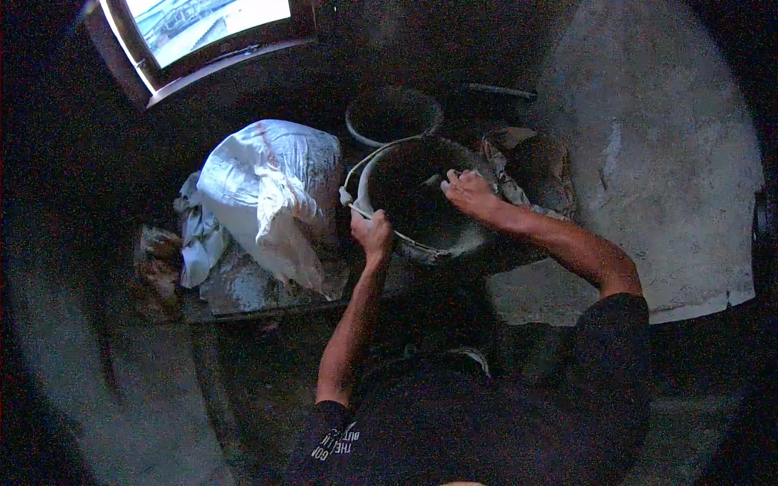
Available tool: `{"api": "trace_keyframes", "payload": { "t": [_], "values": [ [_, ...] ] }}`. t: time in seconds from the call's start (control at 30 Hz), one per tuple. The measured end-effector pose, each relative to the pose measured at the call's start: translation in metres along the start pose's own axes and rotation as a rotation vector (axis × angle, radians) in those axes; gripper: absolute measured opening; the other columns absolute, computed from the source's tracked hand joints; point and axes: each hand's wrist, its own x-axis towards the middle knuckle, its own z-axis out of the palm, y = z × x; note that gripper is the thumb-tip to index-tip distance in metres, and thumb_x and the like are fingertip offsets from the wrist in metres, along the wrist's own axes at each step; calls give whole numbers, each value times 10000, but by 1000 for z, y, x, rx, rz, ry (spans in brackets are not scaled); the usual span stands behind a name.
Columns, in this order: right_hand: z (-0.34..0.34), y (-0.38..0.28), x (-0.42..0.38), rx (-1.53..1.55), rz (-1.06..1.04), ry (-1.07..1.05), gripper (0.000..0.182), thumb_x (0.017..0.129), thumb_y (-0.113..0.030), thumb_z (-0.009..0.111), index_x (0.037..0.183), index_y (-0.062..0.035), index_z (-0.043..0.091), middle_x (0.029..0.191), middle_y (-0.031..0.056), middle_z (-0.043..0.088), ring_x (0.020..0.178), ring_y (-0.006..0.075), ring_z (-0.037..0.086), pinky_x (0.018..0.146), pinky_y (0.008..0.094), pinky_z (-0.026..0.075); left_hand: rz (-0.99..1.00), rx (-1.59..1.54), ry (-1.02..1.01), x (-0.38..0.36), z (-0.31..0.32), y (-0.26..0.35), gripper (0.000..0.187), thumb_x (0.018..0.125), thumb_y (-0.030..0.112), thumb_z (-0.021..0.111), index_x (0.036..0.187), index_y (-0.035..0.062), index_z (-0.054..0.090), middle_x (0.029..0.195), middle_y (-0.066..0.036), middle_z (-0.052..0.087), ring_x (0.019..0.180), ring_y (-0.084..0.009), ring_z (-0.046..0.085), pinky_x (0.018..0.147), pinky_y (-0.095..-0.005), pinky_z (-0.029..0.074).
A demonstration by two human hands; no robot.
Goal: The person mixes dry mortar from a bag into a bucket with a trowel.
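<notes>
At the middle of the head view, a dark bucket (366, 181) is sitting between a bulging white sack (279, 174) and a crumpled bag (539, 166). The left hand (373, 233) is grasping the bucket at its near left edge, by the pale handle (354, 171). The right hand (470, 194) is curling over the far right part of the opening — whether it is holding anything, I cannot tell. Behind, another round container (352, 127) is standing near.

1 left hand (373, 232) and 1 right hand (471, 194); 2 black sleeves (331, 417); 2 round vessels (466, 240); 1 curved edge (502, 91), too dark to name; 1 large white sack (275, 162); 1 window (212, 26).
</notes>
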Motion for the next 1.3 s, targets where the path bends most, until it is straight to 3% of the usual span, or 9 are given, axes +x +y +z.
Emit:
{"api": "trace_keyframes", "payload": {
  "t": [0.03, 0.17, 0.23, 0.37, 0.53, 0.77, 0.87, 0.93, 1.3],
  "values": [
    [-1, -2, 4, -33, 60, -171, 123, 661, -144, 470, 724, -61, 537, 816, 158, 512, 619, 258, 534, 524, 349, 427, 1, -22, -36, 1, -1, -1, 384, 585, 112, 507, 924, -52, 435, 751, -131, 515, 659, -230, 483, 628, -307, 379],
    [-32, -8, 4, -67, -8, -229, 128, 591, -168, 522, 641, -68, 584, 721, 99, 563, 619, 217, 543, 500, 329, 430, -1, -84, -40, 0, 1, -3, 406, 602, 72, 541, 974, -41, 423, 816, -108, 521, 718, -208, 488, 660, -290, 382],
    [-60, -18, 8, -58, -37, -490, 116, 606, -154, 517, 649, -87, 600, 671, 82, 570, 641, 211, 559, 525, 324, 441, -20, -97, -28, -2, 1, 0, 408, 603, 62, 537, 983, -36, 424, 827, -105, 521, 730, -204, 489, 667, -285, 380],
    [-67, -22, 11, -49, -13, -565, 125, 621, -147, 508, 673, -87, 605, 669, 93, 573, 658, 225, 569, 549, 327, 453, 39, -133, 13, -2, 3, -2, 421, 567, 114, 475, 946, -62, 426, 765, -177, 519, 674, -273, 495, 629, -308, 386],
    [-75, -23, 13, 102, 28, -641, 119, 631, -113, 499, 667, -37, 583, 666, 129, 563, 690, 273, 560, 562, 368, 450, 63, -99, 27, -1, 5, -6, 417, 578, 76, 492, 973, -42, 425, 798, -147, 519, 699, -238, 490, 645, -293, 382],
    [-50, -18, 5, 501, -7, -506, 176, 673, -201, 491, 739, -60, 574, 751, 156, 560, 722, 310, 549, 597, 403, 449, -29, -163, -33, -6, -1, 13, 397, 583, 80, 513, 956, -30, 431, 778, -99, 511, 683, -194, 477, 634, -278, 380],
    [-42, -19, 8, 464, 144, -587, 177, 648, -196, 550, 754, -55, 552, 745, 144, 552, 712, 310, 540, 610, 407, 438, 11, -113, -23, -7, -3, 14, 392, 588, 90, 505, 953, -31, 430, 771, -94, 510, 673, -192, 475, 631, -281, 380],
    [-35, -14, 6, 381, 153, -474, 236, 670, -242, 570, 845, -86, 546, 748, 130, 548, 758, 312, 521, 633, 402, 412, 23, -129, -14, -5, 0, 8, 388, 589, 89, 502, 951, -30, 432, 768, -95, 512, 670, -191, 478, 628, -284, 381],
    [-42, -8, -9, 129, 343, -353, 189, 634, -126, 551, 802, -48, 515, 741, 146, 522, 740, 312, 513, 626, 412, 409, 60, -92, -15, -1, 2, -2, 387, 590, 89, 500, 955, -24, 441, 741, -90, 507, 634, -182, 467, 603, -273, 380]
  ]
}}
